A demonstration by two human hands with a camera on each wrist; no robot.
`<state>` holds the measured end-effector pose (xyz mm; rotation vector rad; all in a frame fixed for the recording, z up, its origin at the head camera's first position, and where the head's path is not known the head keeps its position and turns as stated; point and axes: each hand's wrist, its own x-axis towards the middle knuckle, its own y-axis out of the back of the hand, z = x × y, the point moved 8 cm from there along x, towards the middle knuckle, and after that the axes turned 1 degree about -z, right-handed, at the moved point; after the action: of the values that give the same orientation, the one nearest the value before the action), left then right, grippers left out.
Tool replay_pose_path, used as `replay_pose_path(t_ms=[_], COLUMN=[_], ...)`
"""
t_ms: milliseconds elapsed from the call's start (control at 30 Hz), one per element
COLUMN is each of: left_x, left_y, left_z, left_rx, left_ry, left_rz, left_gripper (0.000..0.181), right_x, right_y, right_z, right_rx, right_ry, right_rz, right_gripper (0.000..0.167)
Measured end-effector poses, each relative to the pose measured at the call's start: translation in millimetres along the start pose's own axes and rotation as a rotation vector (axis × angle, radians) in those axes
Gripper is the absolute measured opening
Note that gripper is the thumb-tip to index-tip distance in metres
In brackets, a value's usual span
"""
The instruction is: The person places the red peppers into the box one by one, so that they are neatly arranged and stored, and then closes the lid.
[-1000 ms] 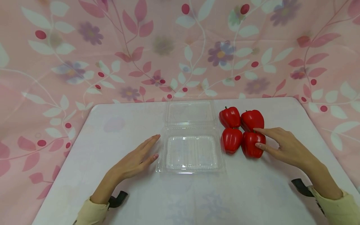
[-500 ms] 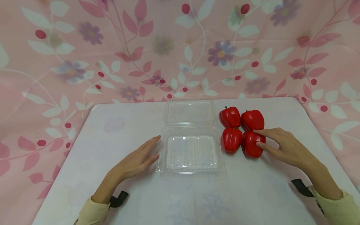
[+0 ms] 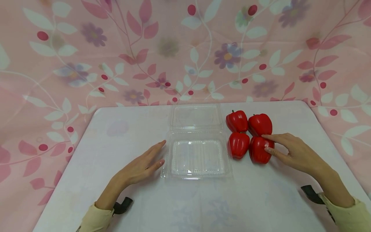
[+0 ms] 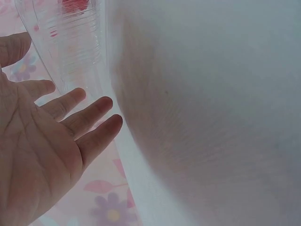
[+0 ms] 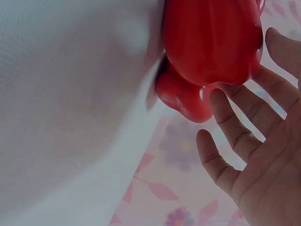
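Observation:
A clear plastic box [image 3: 198, 158] lies unfolded, its lid [image 3: 196, 116] flat behind the base. Beside its left edge is my left hand [image 3: 139, 166], fingers extended and holding nothing; the left wrist view shows the spread palm [image 4: 42, 141] near the box's wall [image 4: 77, 42]. Several red peppers stand right of the box, among them a front right one [image 3: 259, 150]. My right hand [image 3: 299, 154] is at that pepper, thumb and index finger at its right side. In the right wrist view the fingers of the hand [image 5: 263, 136] are loosely spread around the pepper [image 5: 214, 37]; contact is hard to tell.
The other peppers sit close together: front left [image 3: 239, 145], back left [image 3: 236, 120] and back right [image 3: 260, 124]. A white cloth covers the table [image 3: 130, 125], and a pink floral curtain [image 3: 168, 48] hangs behind its back edge.

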<state>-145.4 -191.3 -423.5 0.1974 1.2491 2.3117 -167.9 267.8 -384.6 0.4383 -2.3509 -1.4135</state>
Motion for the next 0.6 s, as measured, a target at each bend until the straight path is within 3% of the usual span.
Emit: replay_pose_path(t_ms=[367, 600], left_x=[-0.5, -0.5], left_y=[-1.9, -1.4], left_z=[-2.1, -1.1], left_rx=[-0.033, -0.032], left_ry=[0.026, 0.022], left_rz=[-0.022, -0.02], left_gripper=[0.07, 0.071], right_x=[-3.6, -3.8], right_y=[1.0, 2.7], right_z=[2.6, 0.4], right_rx=[-0.01, -0.056], right_ry=[-0.078, -0.085], right_rz=[-0.077, -0.068], right_gripper=[0.065, 0.068])
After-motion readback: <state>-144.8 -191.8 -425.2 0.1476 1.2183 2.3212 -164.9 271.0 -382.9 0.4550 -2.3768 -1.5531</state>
